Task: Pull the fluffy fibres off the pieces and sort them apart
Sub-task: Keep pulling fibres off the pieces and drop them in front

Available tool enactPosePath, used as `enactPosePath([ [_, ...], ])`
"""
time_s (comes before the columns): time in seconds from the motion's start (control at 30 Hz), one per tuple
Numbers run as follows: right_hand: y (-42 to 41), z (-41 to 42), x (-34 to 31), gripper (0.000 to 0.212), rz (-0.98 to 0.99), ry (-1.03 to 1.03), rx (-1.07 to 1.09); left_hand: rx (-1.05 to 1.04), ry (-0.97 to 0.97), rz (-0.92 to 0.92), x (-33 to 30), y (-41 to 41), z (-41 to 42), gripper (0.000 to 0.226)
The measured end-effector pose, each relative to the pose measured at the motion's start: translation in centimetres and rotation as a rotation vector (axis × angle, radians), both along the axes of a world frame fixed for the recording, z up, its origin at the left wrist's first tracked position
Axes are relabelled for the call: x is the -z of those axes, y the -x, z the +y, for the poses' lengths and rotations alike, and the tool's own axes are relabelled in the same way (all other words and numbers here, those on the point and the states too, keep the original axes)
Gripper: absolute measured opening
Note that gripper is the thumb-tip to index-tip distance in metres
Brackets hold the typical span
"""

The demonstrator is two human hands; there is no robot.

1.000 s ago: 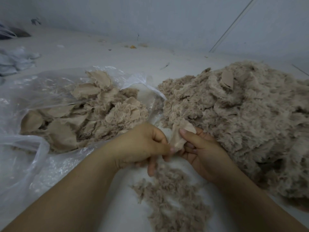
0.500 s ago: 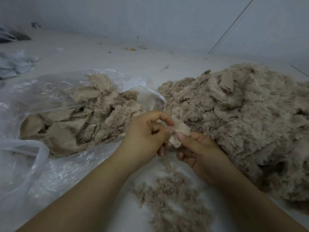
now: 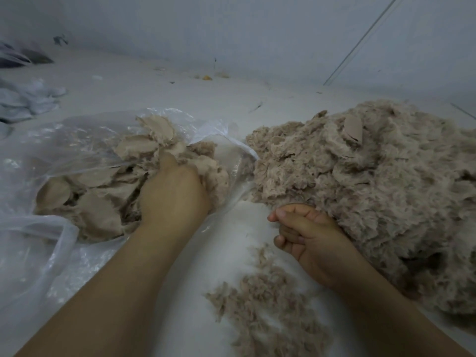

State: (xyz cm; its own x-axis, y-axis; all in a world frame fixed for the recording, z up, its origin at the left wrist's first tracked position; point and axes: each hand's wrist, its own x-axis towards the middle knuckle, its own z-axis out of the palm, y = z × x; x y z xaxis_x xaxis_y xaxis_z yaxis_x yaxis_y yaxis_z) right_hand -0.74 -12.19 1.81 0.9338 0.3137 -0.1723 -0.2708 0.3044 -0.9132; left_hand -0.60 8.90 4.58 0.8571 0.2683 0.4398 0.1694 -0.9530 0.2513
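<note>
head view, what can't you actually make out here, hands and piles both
- Left hand: fingertips buried among the pieces in the plastic bag; whether it grips one is hidden, and it is motion-blurred.
- Right hand: fingers curled; whether they hold any fibre is hidden by the fingers themselves.
- Big fluffy heap: cut off at the right edge.
- Loose fibres: run off the bottom edge.
- Small scraps by the wall: too small to identify.

A dull beige-brown is being shown by the large heap of fluffy fibre pieces (image 3: 373, 181), the small scatter of loose pulled fibres (image 3: 268, 305) and the smooth stripped pieces (image 3: 103, 212) in the clear, glossy plastic bag (image 3: 46, 253); the pale whitish-grey floor (image 3: 159, 94) is being speckled with dark and yellow specks.
</note>
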Motion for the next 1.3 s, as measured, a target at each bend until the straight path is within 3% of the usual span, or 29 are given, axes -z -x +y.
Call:
enactPosePath([
  [0.1,0.1,0.0,-0.1,0.020,0.001,-0.009,0.000,0.131,-0.129,-0.246,-0.5,-0.1,-0.4,0.014],
  [0.17,0.1,0.0,-0.1,0.020,0.005,-0.019,0.002,0.191,-0.153,-0.111,0.1,-0.4,-0.5,0.015],
  [0.23,0.1,0.1,-0.2,0.014,0.001,-0.009,-0.003,0.140,-0.143,0.110,1.1,-0.8,-0.3,0.007],
  [0.3,0.2,0.1,-0.3,0.011,-0.004,0.001,-0.009,0.071,-0.148,0.219,1.2,-0.9,0.1,0.005],
  [0.4,0.2,0.2,-0.4,0.012,-0.009,0.004,-0.013,0.045,-0.125,0.171,0.7,-0.7,0.2,0.017],
  [0.5,0.3,0.1,-0.4,0.012,-0.016,0.003,-0.017,0.112,-0.158,0.098,0.7,0.0,-0.9,0.012],
  [0.7,0.1,0.1,-0.2,0.012,-0.018,-0.011,-0.017,0.400,-0.188,-0.120,0.7,0.2,-2.4,0.022],
  [0.87,0.0,0.1,0.1,0.022,-0.004,-0.039,0.004,0.185,-0.235,0.157,1.6,-0.9,-0.5,0.016],
  [0.97,0.0,0.1,0.2,0.022,-0.006,-0.044,0.004,0.162,-0.198,0.142,1.6,-0.9,0.0,0.018],
  [1.1,0.0,0.1,0.2,0.023,-0.005,-0.055,0.004,0.387,-0.120,-0.093,1.0,-0.2,-1.9,0.014],
  [1.17,-0.1,0.1,0.1,0.023,-0.008,-0.088,0.012,0.494,0.017,-0.152,0.9,0.4,-3.8,0.028],
  [1.23,-0.1,0.1,0.1,0.028,-0.005,-0.135,0.020,0.543,0.186,-0.093,0.9,0.2,-5.6,0.052],
  [1.3,-0.2,0.1,0.1,0.033,0.006,-0.161,0.023,0.521,0.219,-0.021,0.9,-0.6,-6.9,0.057],
])
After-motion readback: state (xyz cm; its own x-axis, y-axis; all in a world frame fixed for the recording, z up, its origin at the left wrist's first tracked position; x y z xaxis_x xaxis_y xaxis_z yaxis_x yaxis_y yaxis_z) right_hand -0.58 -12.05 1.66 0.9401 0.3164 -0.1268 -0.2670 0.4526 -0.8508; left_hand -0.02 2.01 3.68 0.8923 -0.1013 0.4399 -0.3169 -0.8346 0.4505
